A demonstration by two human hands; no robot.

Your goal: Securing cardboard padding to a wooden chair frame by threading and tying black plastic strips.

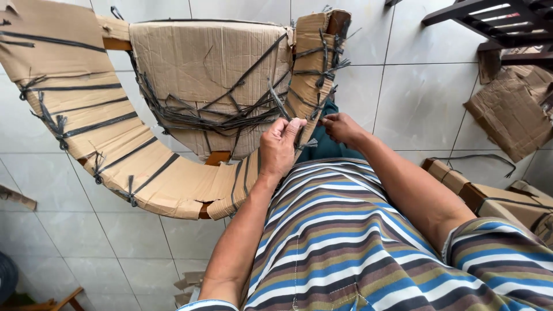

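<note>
The cardboard-wrapped chair frame lay tilted across the tiled floor, its curved arm bound in black plastic straps. More wrapped pieces sat off to the right, well apart. The left hand was closed around a strap end at the frame's wrapped upright, and the right hand pinched the same strap just beside it (the knot itself was hidden). A hard tug could probably tear the cardboard or let the strap slip loose.
</note>
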